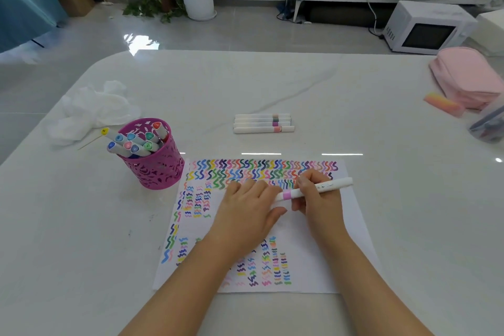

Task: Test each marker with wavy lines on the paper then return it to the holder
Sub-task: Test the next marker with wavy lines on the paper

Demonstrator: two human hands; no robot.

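Head view: right hand (317, 200) pinches marker (316, 189) over paper (346, 243), left hand (245, 213) at its tip end.
Right grip is curled round the barrel; left grip covers the tip end, can't tell if it pinches a cap or just rests (tip hidden). Risks: sheet is crowded, so new waves may overlap old ones; left palm could smear ink; holder (154, 163), just beside the paper's corner, is packed, so a careless return might tip it.
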